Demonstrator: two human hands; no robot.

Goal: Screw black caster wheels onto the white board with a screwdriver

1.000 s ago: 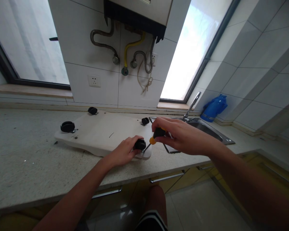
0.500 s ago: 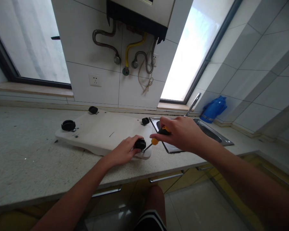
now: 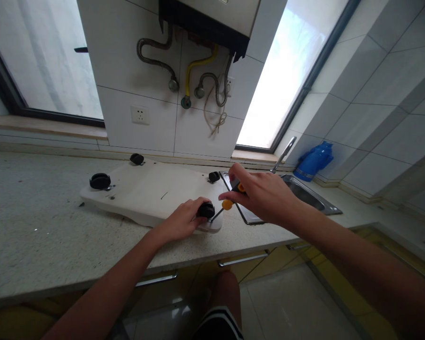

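A white board [image 3: 148,189] lies on the counter, with black caster wheels at its corners. My left hand [image 3: 184,218] grips the near right caster [image 3: 206,210], fingers and thumb on either side of the wheel. In my right hand [image 3: 258,191] is a screwdriver [image 3: 227,204] with a yellow and black handle. It slants down to the left, and its tip meets the base of that same caster; the screw head itself is too small to make out. The other casters stand at the far right [image 3: 214,176], far left [image 3: 136,159] and near left [image 3: 99,181] corners.
Right of the board is a steel sink [image 3: 304,193] with a tap [image 3: 284,153]. A blue thermos-like jug [image 3: 313,160] stands beyond it. Hoses [image 3: 187,75] hang below a water heater on the tiled wall. Drawer handles [image 3: 243,259] line the counter front.
My right hand has turned a little around the screwdriver handle and shifted slightly left. My left hand stays on the caster. The view has moved slightly.
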